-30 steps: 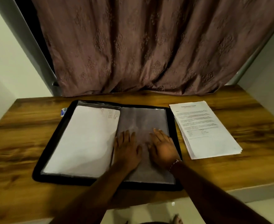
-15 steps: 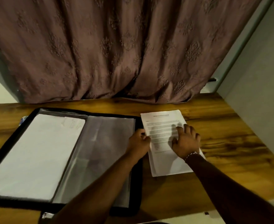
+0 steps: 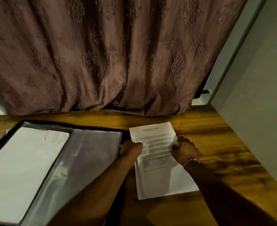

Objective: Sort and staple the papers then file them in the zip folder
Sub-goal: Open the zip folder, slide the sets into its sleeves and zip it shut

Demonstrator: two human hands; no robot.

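White printed papers (image 3: 157, 141) in both hands' grip

Wooden table (image 3: 208, 139): open zip folder (image 3: 56, 163) left, paper stack (image 3: 162, 176) beside it right.

Home room — patterned curtain (image 3: 111, 59) behind wooden desk (image 3: 208, 137), plain walls (image 3: 265, 79).

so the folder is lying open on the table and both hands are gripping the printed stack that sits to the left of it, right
Not quite. The head view shows the printed stack lying to the right of the open folder, not the left. The rest holds: the folder lies open on the table, the left hand grips the stack's left edge and the right hand its right edge.
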